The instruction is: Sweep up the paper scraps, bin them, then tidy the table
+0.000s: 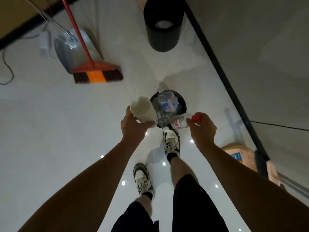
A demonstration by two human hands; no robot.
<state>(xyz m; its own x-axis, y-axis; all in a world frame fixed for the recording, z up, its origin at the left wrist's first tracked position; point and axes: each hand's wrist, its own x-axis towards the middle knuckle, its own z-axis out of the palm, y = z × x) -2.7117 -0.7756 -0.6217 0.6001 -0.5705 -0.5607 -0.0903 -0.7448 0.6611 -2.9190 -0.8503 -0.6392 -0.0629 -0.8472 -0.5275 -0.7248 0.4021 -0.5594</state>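
Observation:
A small black bin (181, 101) stands on the white floor just ahead of my feet, with clear plastic bottles (167, 101) lying inside it. My left hand (133, 126) grips a white paper cup (142, 111) at the bin's left rim. My right hand (200, 129) holds a clear plastic bottle with a red cap (182, 122) at the bin's near right rim, the bottle lying sideways. A red broom (97, 72) and a grey dustpan (65, 52) rest on the floor at upper left.
A taller black cylinder bin (163, 25) stands further ahead. A glass table edge with a dark frame (234, 91) runs diagonally on the right. A wooden stool (237, 154) sits under it. Cables (8, 71) trail at far left.

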